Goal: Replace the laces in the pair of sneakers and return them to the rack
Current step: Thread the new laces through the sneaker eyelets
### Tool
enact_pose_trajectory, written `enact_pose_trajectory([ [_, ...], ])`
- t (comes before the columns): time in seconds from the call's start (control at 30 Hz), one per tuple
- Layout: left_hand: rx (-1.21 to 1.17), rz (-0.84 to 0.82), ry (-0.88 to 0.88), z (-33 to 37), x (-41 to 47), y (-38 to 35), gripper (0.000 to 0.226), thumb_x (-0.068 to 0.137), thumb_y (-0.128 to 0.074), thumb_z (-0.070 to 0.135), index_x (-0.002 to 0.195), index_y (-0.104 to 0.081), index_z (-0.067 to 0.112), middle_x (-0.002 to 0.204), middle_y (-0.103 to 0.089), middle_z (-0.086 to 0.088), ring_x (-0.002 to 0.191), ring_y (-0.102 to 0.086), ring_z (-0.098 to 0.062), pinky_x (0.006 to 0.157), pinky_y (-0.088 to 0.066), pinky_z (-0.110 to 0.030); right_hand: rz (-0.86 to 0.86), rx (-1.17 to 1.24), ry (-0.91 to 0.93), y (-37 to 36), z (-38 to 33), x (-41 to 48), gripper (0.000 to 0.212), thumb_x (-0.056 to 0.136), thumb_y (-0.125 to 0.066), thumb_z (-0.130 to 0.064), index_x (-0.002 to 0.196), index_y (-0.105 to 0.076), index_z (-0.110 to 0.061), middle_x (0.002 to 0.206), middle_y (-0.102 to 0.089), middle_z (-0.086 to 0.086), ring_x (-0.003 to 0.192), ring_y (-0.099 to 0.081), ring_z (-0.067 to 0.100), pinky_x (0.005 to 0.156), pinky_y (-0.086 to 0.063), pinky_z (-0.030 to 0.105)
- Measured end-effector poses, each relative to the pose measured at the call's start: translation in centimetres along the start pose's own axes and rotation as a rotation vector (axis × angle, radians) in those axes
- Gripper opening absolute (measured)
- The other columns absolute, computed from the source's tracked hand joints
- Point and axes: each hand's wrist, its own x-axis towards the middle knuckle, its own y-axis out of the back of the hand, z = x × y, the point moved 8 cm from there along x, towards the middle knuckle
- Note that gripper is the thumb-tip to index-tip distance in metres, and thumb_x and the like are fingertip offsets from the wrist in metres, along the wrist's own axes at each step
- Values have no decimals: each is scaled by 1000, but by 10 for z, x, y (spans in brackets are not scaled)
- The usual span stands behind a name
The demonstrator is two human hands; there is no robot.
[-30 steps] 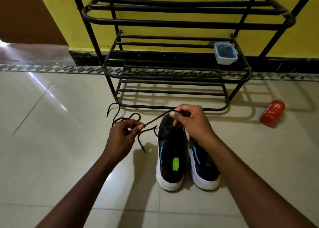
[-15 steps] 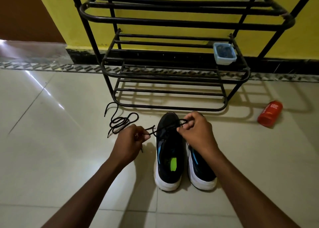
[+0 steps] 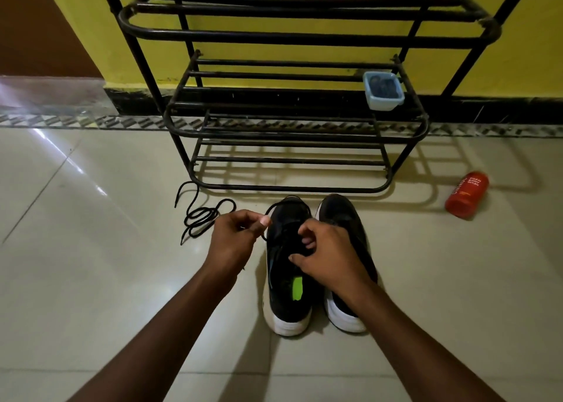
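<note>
Left sneaker (image 3: 288, 279) and right sneaker (image 3: 342, 215) stood side by side on the floor, just near of the shoe rack (image 3: 274, 39). Left hand (image 3: 234, 238) pinched the black lace (image 3: 270, 214). Right hand (image 3: 330, 254), fingers curled, gripped the same lace over the left sneaker. Second lace (image 3: 199, 215) lay coiled to the left.

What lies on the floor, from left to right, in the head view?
Loose lace, left sneaker, right sneaker, bottle.
</note>
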Motion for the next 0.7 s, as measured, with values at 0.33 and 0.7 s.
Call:
enact_pose_trajectory([
  [0.33, 10, -187, 37, -9, -3, -37, 9, 89, -71, -3, 83, -66, 1, 74, -73, -11, 74, -74, -20, 70, -61, -27, 121, 226, -133, 5, 20, -11, 41, 84, -73, -5, 118, -60, -26, 95, -70, -8, 72, -68, 2, 64, -52, 13],
  [0.7, 102, -247, 62, -15, -1, -55, 10, 88, -72, -2, 81, -74, 5, 88, -75, -18, 80, -74, -20, 74, -61, -28, 177, 458, -295, -3, 38, -12, 34, 81, -73, 0, 102, -66, -26, 88, -75, -6, 78, -72, 10, 69, -62, 35],
])
